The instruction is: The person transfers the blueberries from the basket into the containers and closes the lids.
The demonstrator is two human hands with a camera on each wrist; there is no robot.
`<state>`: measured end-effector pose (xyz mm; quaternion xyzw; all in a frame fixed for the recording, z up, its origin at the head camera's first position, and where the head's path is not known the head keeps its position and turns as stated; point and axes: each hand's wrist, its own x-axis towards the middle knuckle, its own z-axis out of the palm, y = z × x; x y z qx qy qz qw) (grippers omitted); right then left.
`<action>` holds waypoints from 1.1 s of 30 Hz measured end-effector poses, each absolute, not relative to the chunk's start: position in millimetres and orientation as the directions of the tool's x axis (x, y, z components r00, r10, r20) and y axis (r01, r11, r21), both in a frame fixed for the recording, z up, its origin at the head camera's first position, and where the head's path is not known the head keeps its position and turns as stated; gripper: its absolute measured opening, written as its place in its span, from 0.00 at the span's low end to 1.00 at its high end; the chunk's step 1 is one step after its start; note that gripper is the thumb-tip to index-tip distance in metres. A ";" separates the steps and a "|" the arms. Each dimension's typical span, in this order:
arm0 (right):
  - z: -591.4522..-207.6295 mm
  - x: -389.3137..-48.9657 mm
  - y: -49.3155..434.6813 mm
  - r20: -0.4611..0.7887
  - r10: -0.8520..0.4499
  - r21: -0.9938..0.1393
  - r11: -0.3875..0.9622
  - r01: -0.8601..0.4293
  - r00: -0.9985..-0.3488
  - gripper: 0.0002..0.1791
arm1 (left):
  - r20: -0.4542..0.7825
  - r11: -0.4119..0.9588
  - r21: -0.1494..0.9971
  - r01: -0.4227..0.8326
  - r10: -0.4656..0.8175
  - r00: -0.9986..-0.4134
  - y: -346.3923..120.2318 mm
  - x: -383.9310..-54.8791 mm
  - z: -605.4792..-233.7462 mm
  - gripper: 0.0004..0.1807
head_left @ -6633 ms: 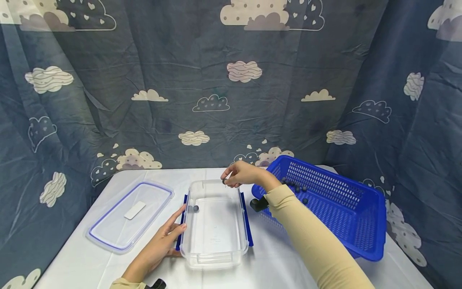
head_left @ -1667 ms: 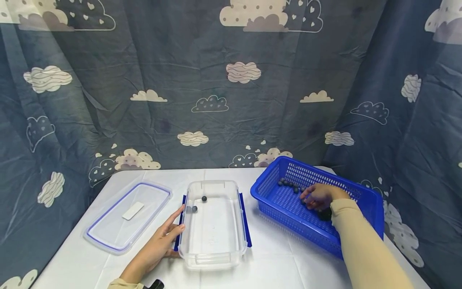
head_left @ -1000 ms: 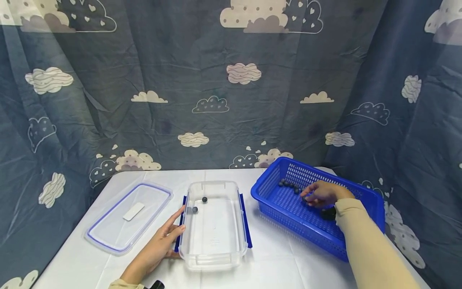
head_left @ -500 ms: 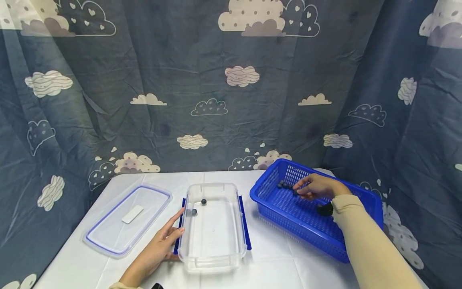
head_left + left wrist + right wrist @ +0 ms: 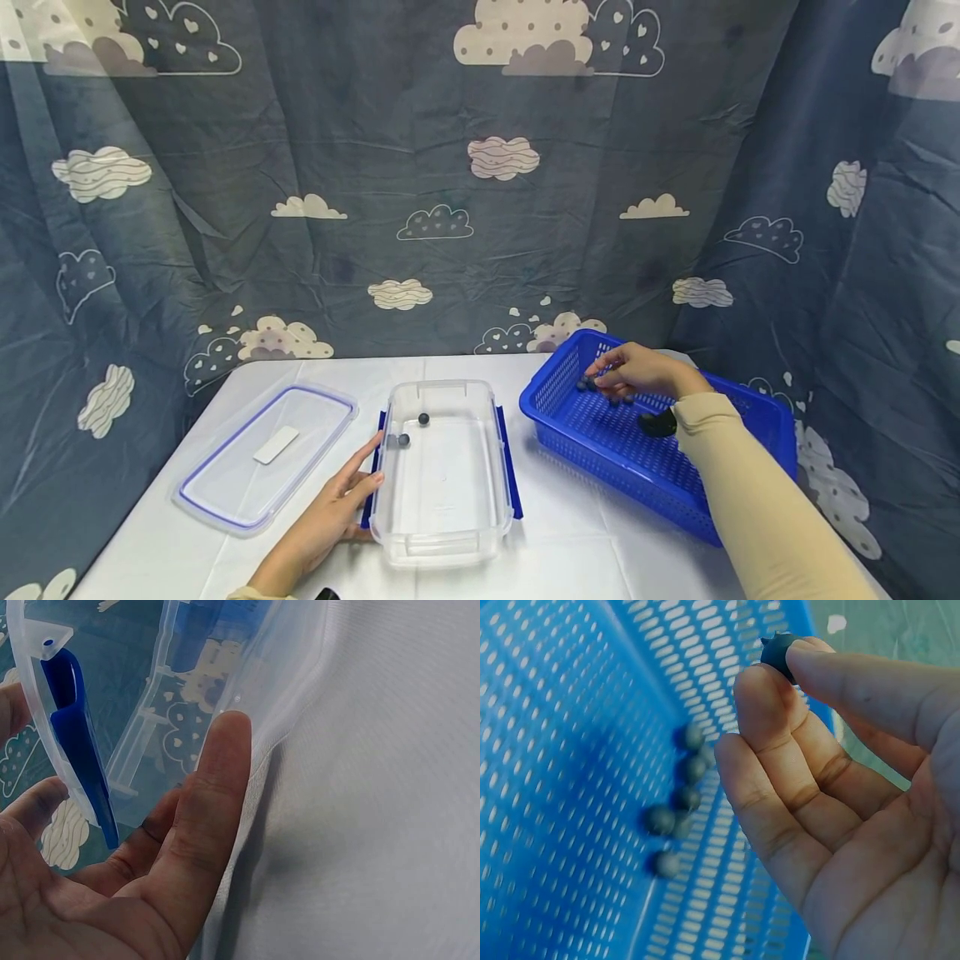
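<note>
So we're seeing a person's right hand (image 5: 637,371) working over the 10 o'clock end of a blue, rectangular, perforated plastic basket (image 5: 592,457) — thumb and fingertips are pinching one small, round, blue-black berry (image 5: 778,654). That pinch is making sense to us: something this small isn't leaving room for a fuller grip, and a light hold is probably sparing the skin.

The left hand (image 5: 330,504), fingers fairly spread and mostly straight, is resting against the 8 o'clock side of a clear, rectangular plastic box with blue side clips (image 5: 450,492); we're guessing it's bracing something light against sliding on the white cloth (image 5: 555,558). The clear, blue-edged rectangular lid (image 5: 225,479) is lying at the box's 9 o'clock, out of the way, and the basket is sitting near its 3, handy for the right hand.

As for looks, the pinched berry is showing a dark, matte skin and a little spiky crown, partly hidden by the thumb. Two dark round berries (image 5: 423,419) are sitting inside the box at 10 and 11 o'clock, and a loose clump of similar berries (image 5: 660,820) is lying in the basket — blurry, so we're not counting.
</note>
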<state>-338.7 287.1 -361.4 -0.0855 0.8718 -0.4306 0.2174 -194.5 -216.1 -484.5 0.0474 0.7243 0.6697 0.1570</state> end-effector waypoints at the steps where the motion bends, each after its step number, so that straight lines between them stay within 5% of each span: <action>1: -360.2 -339.6 283.8 -0.301 -0.338 -0.785 0.619 0.031 -0.891 0.17 | -0.165 0.099 0.985 -0.143 0.279 -0.946 -216.4 -194.3 -484.7 0.39; 33: -343.8 -352.0 166.9 -0.216 -0.490 -0.805 0.579 -0.130 -0.845 0.15 | -0.157 0.096 0.986 -0.136 0.274 -0.949 -215.3 -192.9 -481.5 0.38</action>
